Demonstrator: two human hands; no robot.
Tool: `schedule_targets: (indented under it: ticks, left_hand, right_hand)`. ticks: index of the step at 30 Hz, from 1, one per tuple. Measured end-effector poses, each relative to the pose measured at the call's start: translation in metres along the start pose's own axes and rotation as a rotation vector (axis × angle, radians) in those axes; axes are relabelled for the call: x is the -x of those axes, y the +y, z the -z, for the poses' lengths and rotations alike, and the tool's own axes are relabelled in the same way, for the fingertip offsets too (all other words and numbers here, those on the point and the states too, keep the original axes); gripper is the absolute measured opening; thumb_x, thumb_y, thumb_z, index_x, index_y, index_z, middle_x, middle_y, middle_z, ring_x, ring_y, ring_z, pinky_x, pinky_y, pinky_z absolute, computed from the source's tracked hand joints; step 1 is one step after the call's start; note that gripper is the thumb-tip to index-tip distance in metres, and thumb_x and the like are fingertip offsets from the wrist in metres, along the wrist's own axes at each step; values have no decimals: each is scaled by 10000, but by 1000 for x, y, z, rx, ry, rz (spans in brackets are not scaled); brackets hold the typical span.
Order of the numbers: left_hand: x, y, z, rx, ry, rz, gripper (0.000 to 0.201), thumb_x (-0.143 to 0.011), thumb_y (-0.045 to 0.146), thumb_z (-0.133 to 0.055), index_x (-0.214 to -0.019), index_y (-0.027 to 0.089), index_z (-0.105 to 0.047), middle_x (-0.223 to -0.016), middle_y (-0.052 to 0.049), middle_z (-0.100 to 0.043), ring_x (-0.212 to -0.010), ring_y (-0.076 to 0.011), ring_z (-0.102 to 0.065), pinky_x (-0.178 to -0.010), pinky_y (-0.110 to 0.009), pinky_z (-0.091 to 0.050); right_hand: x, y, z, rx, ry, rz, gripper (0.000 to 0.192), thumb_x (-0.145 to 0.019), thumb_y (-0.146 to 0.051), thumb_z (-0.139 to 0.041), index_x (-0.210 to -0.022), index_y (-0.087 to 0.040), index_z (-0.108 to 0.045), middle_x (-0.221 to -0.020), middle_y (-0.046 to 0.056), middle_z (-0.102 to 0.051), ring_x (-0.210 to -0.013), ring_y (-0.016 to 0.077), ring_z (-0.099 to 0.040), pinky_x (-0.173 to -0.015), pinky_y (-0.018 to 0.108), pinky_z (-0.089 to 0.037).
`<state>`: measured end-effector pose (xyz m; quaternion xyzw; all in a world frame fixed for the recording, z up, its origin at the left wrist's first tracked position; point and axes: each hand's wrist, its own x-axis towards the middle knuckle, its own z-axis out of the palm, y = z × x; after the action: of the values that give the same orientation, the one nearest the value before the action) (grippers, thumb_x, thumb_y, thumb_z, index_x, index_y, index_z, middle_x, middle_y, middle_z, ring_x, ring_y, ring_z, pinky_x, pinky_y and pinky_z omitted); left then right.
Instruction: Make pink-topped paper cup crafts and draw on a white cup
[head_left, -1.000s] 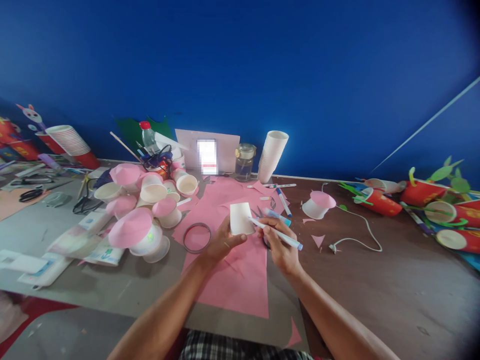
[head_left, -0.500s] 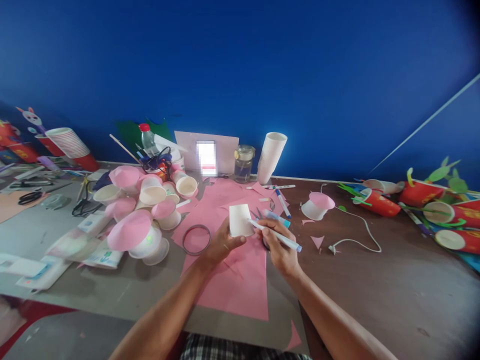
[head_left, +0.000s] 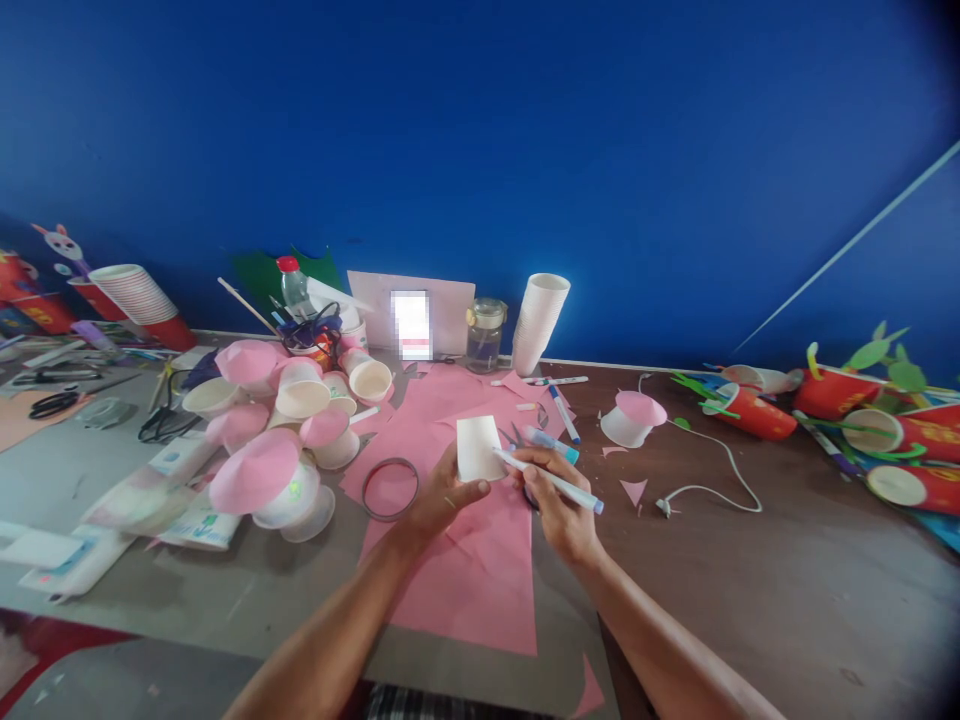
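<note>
My left hand (head_left: 444, 495) is closed around a white paper cup (head_left: 478, 447), its thumb along the near edge. The side of the cup facing me looks plain white. In my right hand (head_left: 561, 505) is a white marker pen (head_left: 564, 484) with a blue end, held in a writing grip. Its tip meets or nearly meets the cup's right side; I cannot tell which. Beneath both hands lies pink paper (head_left: 465, 600). A roll of tape (head_left: 390, 489) rests on it left of my left hand. Scissors, partly hidden, lie behind my right hand.
White cups with pink paper cones (head_left: 255, 472) crowd the left side. A stack of white cups (head_left: 540, 325), a glass jar (head_left: 486, 335) and a lit phone (head_left: 412, 325) stand at the back. On the right are a pink-topped cup (head_left: 634, 418), a white cable (head_left: 739, 465) and red cups (head_left: 754, 408).
The whole view has shifted slightly, with most things a little lower in the picture. Both hands keep their hold on the cup and marker pen; the pen tip sits slightly lower against the cup.
</note>
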<state>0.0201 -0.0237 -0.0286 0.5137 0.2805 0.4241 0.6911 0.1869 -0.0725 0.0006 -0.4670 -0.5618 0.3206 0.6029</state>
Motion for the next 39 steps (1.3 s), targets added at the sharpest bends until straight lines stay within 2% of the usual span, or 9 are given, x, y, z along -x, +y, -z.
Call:
schedule_targets:
  ticks: [7, 15, 27, 39]
  left_hand:
    - [0, 0, 1, -9, 25, -6, 577, -723, 355, -760, -1231, 189, -544, -1155, -98, -612, -1059, -258, -543, -894, -368, -423]
    - [-1, -2, 1, -13, 2, -12, 556, -695, 357, -783, -1177, 189, -563, -1116, -88, -621, -1034, -254, -556, -901, -377, -426]
    - [0, 3, -1, -48, -4, 8, 528, -711, 359, -770, -1164, 188, -559, -1070, -79, -638, -1020, -245, -557, -886, -364, -428]
    - [1, 11, -6, -32, -24, -19, 635, -705, 382, -772, -1260, 189, -533, -1140, -100, -626, -1069, -274, -554, -902, -372, -430]
  right_hand:
    - [2, 3, 1, -12, -39, 11, 227, -891, -378, -558, -927, -196, -687, -703, 26, -628, -594, 143, -575, -519, 269, -459]
    - [1, 3, -1, -23, 13, -17, 221, -893, -378, -561, -937, -190, -670, -704, 24, -627, -593, 140, -575, -525, 268, -461]
    - [-1, 1, -1, 22, 0, -3, 246, -891, -406, -556, -929, -190, -668, -712, 34, -640, -615, 151, -581, -538, 281, -473]
    - [0, 6, -1, 21, -8, 14, 238, -901, -397, -552, -963, -199, -668, -761, 44, -659, -642, 153, -599, -561, 284, -491]
